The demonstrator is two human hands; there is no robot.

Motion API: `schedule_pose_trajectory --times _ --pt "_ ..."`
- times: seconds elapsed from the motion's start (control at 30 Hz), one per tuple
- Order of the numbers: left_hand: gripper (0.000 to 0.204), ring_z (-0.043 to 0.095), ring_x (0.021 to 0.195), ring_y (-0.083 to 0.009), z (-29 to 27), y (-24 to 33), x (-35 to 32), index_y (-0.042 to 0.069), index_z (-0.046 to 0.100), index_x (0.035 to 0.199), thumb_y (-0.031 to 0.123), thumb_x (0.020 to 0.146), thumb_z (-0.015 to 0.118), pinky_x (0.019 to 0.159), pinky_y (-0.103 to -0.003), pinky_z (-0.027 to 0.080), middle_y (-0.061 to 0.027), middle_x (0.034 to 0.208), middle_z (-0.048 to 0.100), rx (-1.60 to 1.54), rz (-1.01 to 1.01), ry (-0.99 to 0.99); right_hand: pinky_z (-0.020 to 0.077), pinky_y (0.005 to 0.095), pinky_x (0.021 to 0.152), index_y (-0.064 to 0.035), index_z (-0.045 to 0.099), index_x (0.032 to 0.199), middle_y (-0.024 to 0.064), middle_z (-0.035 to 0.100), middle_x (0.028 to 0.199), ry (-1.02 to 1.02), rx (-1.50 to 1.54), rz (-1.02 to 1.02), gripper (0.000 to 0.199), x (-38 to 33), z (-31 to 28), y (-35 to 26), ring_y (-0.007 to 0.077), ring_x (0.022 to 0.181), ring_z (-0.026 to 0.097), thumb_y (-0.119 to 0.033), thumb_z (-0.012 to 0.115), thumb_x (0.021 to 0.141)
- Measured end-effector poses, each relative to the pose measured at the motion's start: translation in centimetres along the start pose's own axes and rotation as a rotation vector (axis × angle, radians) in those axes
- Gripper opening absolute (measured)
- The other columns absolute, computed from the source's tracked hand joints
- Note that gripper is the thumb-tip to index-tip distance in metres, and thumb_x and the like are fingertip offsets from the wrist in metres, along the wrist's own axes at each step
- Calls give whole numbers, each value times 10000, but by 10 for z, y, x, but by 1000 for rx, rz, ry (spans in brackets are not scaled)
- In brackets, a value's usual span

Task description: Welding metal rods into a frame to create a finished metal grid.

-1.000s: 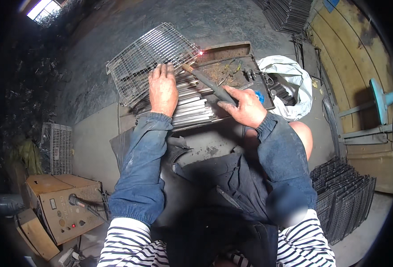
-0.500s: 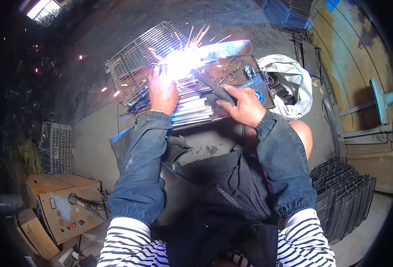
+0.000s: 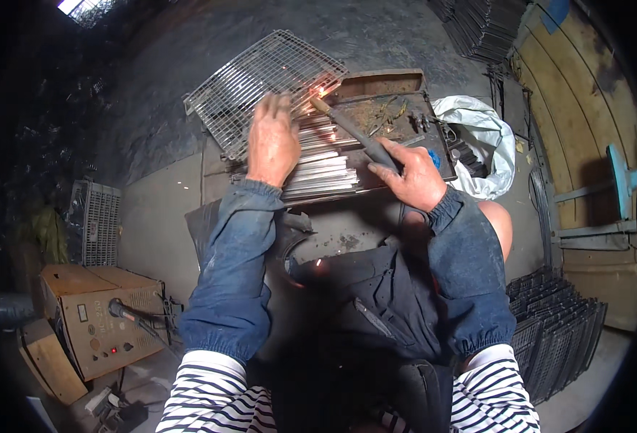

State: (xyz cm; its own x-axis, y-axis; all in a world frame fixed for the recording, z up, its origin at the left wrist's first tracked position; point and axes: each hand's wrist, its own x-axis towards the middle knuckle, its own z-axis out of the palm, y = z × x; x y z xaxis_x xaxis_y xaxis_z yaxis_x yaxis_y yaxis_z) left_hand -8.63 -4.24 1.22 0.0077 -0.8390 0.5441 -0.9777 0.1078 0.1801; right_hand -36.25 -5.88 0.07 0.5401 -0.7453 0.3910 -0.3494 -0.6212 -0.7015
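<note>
Right now the left hand (image 3: 273,141) lies open and flat on the wire grid (image 3: 260,85) so it stays put, while the right hand (image 3: 412,175) squeezes the welding rod holder (image 3: 354,134), its glowing tip touching the grid's edge.

Two hands (image 3: 273,141), one wire grid (image 3: 260,79), one torch (image 3: 354,133)

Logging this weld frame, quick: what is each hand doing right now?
Left hand: open, palm down on the wire grid.
Right hand: closed around the welding electrode holder.
</note>
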Motion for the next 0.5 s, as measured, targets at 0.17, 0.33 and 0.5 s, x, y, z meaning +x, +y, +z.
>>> schedule_pose_trajectory --times 0.17,0.33,0.5 --pt "449 510 1301 -372 -4 -31 -22 -55 581 1310 54 879 527 1123 -490 365 -207 1322 610 289 -35 -74 557 403 766 35 641 1232 232 717 986 -64 -10 16 470 3 6 -13 392 871 712 -241 748 867" --pt "469 493 1342 -348 5 -25 -23 -56 557 1354 91 913 491 1126 -501 357 -220 1327 605 442 -14 -113 555 408 774 6 629 1260 237 716 981 -103 -24 46 467 6 10 -16 387 869 712 -243 735 879" --pt "475 481 1352 -347 6 -23 -22 -63 541 1366 89 919 490 1131 -507 351 -219 1374 567 470 -15 -154 554 401 759 18 617 1260 251 707 948 -140 60 45 451 8 15 -13 402 847 709 -208 726 886"
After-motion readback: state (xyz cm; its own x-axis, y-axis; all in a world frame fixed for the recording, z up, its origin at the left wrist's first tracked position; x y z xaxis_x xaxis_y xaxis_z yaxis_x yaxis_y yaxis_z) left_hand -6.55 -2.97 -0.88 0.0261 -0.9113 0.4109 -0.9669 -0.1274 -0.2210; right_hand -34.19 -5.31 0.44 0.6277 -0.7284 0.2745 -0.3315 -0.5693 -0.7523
